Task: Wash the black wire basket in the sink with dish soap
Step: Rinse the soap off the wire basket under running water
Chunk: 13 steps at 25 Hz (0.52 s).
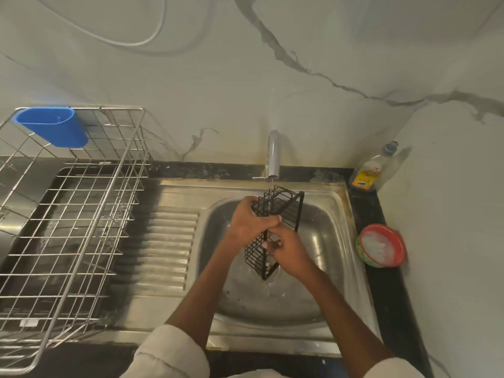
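A: So, where is the basket (pixel 275 227), and how much room is around it?

B: It is held tilted over the sink (pixel 321 268), its far end under the tap (pixel 272 154), where a thin stream of water falls on it. Its near corner points down toward the drain. The steel bowl is open on all sides of it. A ribbed steel drainboard (pixel 161 249) lies to the left, and a big silver wire rack (pixel 73 214) stands past that, with a blue plastic cup (pixel 54 126) hooked on its back rim.

A: And the hands?

B: Both are closed on the basket. The left hand (pixel 249 216) wraps the upper left side, fingers curled over the wires. The right hand (pixel 289 252) grips the lower middle, just below the left, the two nearly touching. Whether it holds a scrubber, I cannot tell.

A: What is nearby on the right?

B: A narrow dark counter (pixel 381 296) edge runs along the sink. A clear soap bottle (pixel 373 170) stands in the back corner. A red-rimmed round bowl (pixel 381 245) with white contents sits near the sink's right edge. Marbled wall (pixel 191 64) rises behind.
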Available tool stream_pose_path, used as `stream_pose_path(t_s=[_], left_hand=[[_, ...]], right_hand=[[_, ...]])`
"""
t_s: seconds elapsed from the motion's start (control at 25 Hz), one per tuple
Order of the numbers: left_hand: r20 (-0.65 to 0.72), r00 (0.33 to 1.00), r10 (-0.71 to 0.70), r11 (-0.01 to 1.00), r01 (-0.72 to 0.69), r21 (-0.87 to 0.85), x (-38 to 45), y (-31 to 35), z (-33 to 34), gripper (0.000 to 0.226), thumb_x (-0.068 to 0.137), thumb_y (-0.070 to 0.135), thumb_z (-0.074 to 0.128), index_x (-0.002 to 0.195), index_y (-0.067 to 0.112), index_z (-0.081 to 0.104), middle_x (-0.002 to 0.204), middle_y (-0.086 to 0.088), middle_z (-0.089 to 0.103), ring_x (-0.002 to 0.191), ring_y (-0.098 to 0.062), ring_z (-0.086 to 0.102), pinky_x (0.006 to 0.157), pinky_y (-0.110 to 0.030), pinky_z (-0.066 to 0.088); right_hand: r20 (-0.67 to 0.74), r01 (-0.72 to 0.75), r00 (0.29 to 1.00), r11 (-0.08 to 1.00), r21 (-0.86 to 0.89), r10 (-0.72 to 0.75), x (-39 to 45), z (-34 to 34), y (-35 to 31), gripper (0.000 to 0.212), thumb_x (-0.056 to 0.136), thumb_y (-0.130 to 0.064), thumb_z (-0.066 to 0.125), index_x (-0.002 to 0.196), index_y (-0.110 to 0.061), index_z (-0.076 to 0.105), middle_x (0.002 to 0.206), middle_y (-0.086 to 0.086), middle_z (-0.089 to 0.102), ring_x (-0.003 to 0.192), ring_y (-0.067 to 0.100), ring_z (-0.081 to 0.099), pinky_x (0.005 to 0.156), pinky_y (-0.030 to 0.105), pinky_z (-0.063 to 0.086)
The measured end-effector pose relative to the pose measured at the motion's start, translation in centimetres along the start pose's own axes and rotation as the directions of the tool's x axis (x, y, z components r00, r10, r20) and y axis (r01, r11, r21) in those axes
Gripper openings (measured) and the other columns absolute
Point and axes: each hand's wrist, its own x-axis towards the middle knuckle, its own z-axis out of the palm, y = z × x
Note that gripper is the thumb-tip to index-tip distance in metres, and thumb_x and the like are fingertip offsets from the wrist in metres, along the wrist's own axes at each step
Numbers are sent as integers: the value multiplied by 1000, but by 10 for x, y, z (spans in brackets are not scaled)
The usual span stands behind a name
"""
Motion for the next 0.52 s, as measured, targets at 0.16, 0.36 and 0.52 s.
stream_pose_path(t_s=[0.16,0.36,0.52], left_hand=[[11,995,100,987,-101,123,1,-6,-11,65,77,28,94,130,21,58,105,22,62,95,6,59,77,-3,44],[15,986,167,978,-168,123,0,-24,-46,71,71,32,99,130,26,60,114,15,69,103,6,67,95,-14,54],[57,980,189,980,-192,49,-4,-26,-78,71,77,22,96,139,24,60,130,11,65,110,12,64,89,-7,52]], right_hand=[[-29,-98,995,995,13,98,-6,-17,-1,35,95,6,58,108,-22,76,115,-1,74,107,11,68,94,29,55],[-413,-170,901,984,-48,135,22,-49,-11,70,88,-3,75,149,-23,48,147,6,52,126,21,57,92,17,44],[-50,-121,991,988,91,126,54,-49,-31,78,92,-6,72,153,-44,41,162,1,41,144,27,45,108,42,45]])
